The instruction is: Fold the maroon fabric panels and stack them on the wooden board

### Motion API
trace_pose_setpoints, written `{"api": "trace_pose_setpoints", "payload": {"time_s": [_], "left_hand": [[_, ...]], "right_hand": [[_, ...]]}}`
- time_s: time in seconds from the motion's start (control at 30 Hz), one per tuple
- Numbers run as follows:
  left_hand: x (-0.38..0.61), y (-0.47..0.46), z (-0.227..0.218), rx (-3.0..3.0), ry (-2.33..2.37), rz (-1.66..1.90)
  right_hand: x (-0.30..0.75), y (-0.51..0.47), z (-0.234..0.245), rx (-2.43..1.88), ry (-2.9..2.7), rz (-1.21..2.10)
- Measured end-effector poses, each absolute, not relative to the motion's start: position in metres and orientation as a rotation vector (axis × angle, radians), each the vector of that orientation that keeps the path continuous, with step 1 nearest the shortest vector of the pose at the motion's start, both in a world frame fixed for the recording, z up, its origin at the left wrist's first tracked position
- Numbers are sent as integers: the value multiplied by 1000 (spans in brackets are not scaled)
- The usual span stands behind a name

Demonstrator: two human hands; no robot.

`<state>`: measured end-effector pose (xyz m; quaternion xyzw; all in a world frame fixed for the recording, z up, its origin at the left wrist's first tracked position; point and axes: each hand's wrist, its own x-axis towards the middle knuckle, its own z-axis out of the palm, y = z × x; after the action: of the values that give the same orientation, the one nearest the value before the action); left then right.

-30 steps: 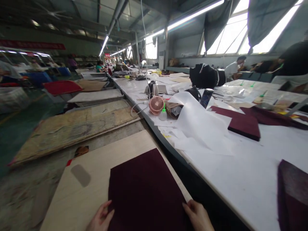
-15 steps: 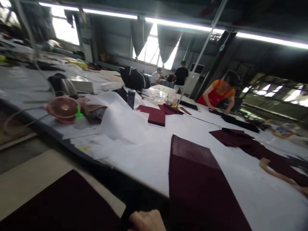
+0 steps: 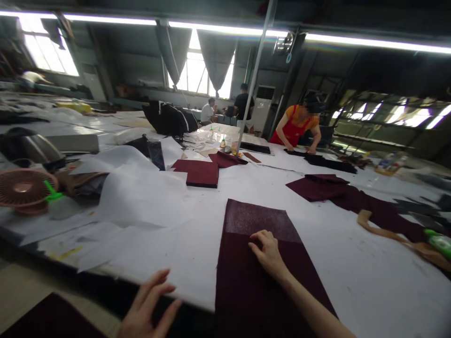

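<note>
My right hand [image 3: 268,253] rests on a dark maroon fabric panel [image 3: 246,281] that lies on the white table [image 3: 352,263] and hangs over its near edge. The fingers are curled, pinching at the top layer of the cloth. My left hand [image 3: 148,307] hovers open, fingers spread, in front of the table's near edge, holding nothing. Another maroon piece [image 3: 52,321] lies on the low board at the bottom left.
A pink desk fan [image 3: 24,188] and white paper sheets [image 3: 141,192] lie at the left. More maroon stacks [image 3: 199,172] and strips [image 3: 355,199] lie farther out. A person in orange [image 3: 298,129] works at the far side, others behind. A green bottle [image 3: 439,241] lies at right.
The view has swung right from the low board to the white table. My right hand left the first maroon piece and now lies on the panel on the table; the left hand lifted free.
</note>
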<state>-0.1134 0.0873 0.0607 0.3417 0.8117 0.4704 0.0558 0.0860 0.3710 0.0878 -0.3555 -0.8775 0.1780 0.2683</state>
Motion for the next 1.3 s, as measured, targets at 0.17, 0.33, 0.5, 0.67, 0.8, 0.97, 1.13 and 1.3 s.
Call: {"api": "trace_pose_setpoints", "payload": {"time_s": [0.17, 0.33, 0.5, 0.67, 0.8, 0.97, 1.13, 1.3], "left_hand": [[-77, 213, 99, 1594, 2079, 1164], [-73, 298, 92, 1753, 1937, 1088], [-93, 329, 76, 1940, 1887, 865], [-103, 338, 87, 2148, 1881, 617], [-114, 342, 99, 2303, 1879, 400], [-124, 334, 116, 2297, 2105, 257], [-93, 334, 116, 2271, 1989, 373], [-81, 342, 98, 2050, 2010, 319]], "right_hand": [[79, 394, 70, -956, -2393, 398], [80, 399, 58, -911, -2404, 400], [85, 396, 58, -769, -2422, 395], [85, 395, 58, -638, -2429, 460], [84, 395, 58, -594, -2385, 469], [86, 394, 59, -592, -2407, 474], [86, 391, 60, -594, -2429, 483], [104, 405, 64, -660, -2492, 347]]}}
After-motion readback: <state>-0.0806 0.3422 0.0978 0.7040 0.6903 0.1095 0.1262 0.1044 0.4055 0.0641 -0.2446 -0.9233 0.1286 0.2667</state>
